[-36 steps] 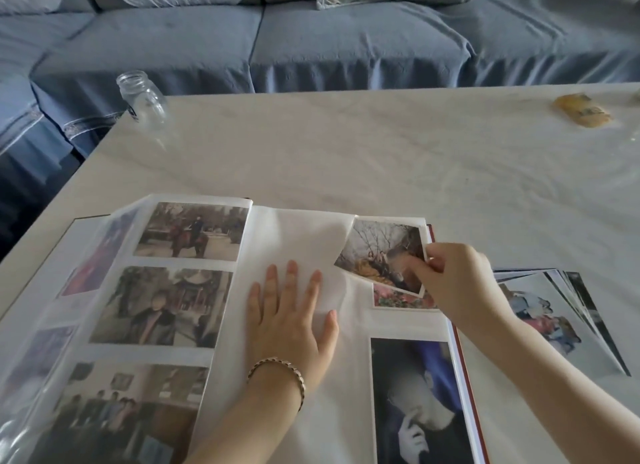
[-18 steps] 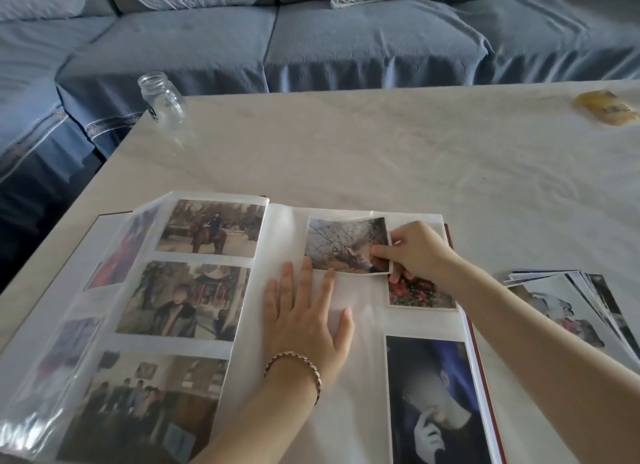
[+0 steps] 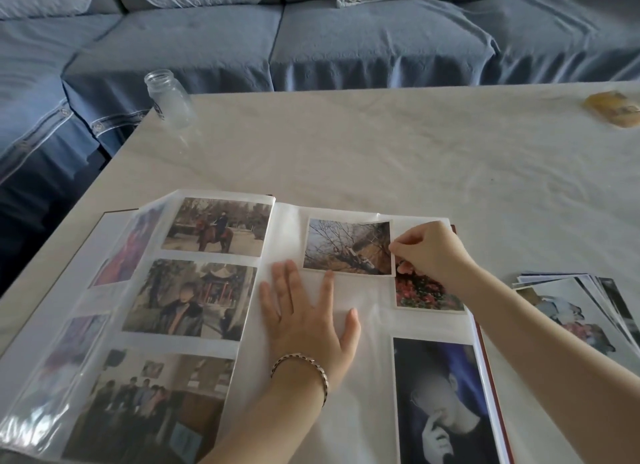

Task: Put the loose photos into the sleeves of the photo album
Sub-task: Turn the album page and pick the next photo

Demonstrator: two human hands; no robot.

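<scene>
Table: jar, photo stack; left grip flat on album, right grip pinches photo.

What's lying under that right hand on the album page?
A flower photo shows beneath the right hand, which pinches the edge of the tree photo. The flower photo's top part is covered.

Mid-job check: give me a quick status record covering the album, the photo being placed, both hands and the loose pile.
album: open on the table; left page shows three sleeved photos
tree photo: level at the right page's top slot; inside the sleeve or on it, cannot tell
left hand: flat on the right page, fingers spread, just below the tree photo
right hand: pinches the tree photo's right edge
pile: loose photos fanned out right of the album
jar: far left table corner
</scene>
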